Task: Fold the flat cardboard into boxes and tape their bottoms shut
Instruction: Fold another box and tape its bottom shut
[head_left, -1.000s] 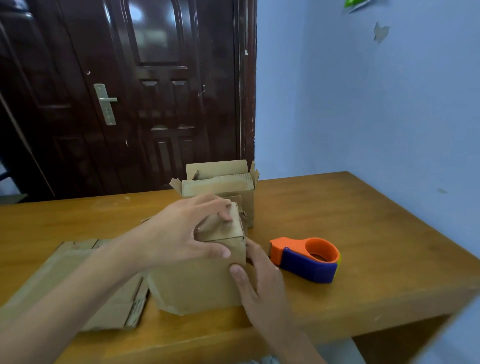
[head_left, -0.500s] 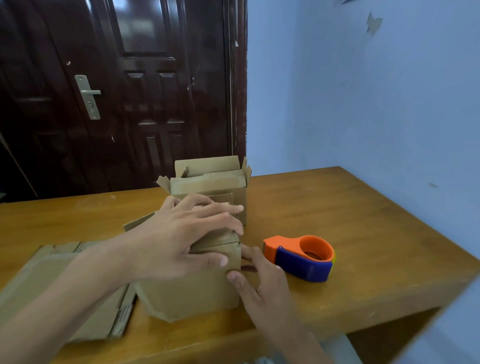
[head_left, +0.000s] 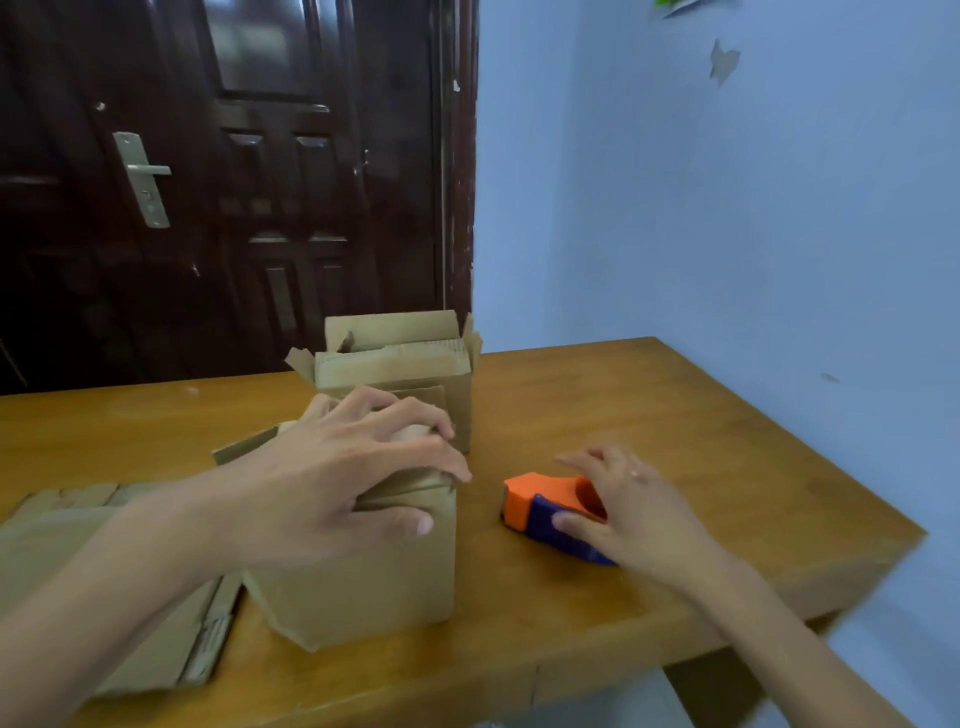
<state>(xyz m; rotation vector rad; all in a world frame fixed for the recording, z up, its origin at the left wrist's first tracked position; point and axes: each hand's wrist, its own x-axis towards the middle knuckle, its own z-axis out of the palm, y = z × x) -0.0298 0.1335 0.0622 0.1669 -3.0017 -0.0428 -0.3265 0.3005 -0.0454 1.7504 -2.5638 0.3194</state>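
Note:
A small cardboard box (head_left: 363, 571) stands on the wooden table (head_left: 675, 431) with its flaps folded over on top. My left hand (head_left: 358, 467) presses those flaps down, fingers spread across the top and thumb against the front face. To its right lies an orange and blue tape dispenser (head_left: 545, 506). My right hand (head_left: 628, 504) lies over it, fingers stretched past its far side and thumb touching its blue near side. A stack of flat cardboard (head_left: 104, 571) lies at the left.
Another folded box (head_left: 405, 364) with open top flaps stands just behind the first one. A dark door (head_left: 234, 182) is beyond the table and a blue wall (head_left: 727, 208) runs along its right side. The table's front right corner (head_left: 914, 535) is near.
My right hand left the box's front right edge and moved right onto the tape dispenser. My left hand stayed pressing on the box's top flaps.

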